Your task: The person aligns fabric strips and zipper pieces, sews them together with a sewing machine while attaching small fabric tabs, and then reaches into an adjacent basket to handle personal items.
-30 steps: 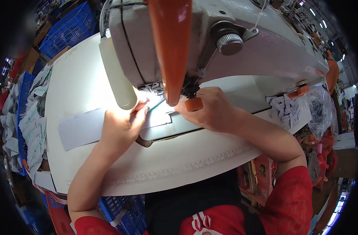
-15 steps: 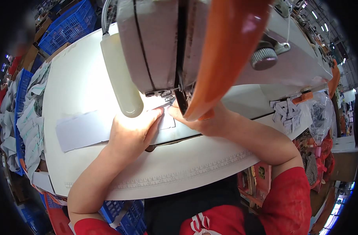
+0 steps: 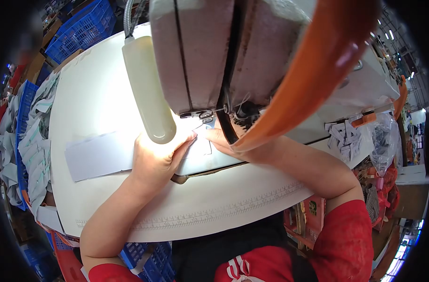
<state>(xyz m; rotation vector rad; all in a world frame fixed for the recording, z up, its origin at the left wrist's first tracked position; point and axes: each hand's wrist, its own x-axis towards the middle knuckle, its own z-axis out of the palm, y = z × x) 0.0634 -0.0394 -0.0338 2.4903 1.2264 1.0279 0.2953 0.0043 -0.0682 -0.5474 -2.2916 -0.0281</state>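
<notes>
My left hand [image 3: 158, 152] lies under the sewing machine's lit needle area, thumb and forefinger pinched at the edge of a small white piece of cloth [image 3: 201, 147]. From the other side my right hand [image 3: 249, 149] reaches in, its fingers close together at that piece; an orange guard [image 3: 313, 89] covers part of them. The sewing machine [image 3: 200, 56] stands over both hands, and its needle point is hard to make out. A larger pale flat panel [image 3: 99, 157], cloth or paper, rests on the table left of my left hand.
A cream lamp [image 3: 148, 94] hangs left of the needle. Small white scraps [image 3: 342, 138] lie at the right, beside a clear plastic bag [image 3: 384, 141]. A printed ruler [image 3: 200, 215] runs along the table's front edge. Grey cloth pieces [image 3: 38, 145] pile up at the left near blue baskets [image 3: 80, 30].
The machine head and orange guard look larger, and the guard sits further right in view. My hands have hardly moved; the right fingertips are slightly lower and further from the left ones.
</notes>
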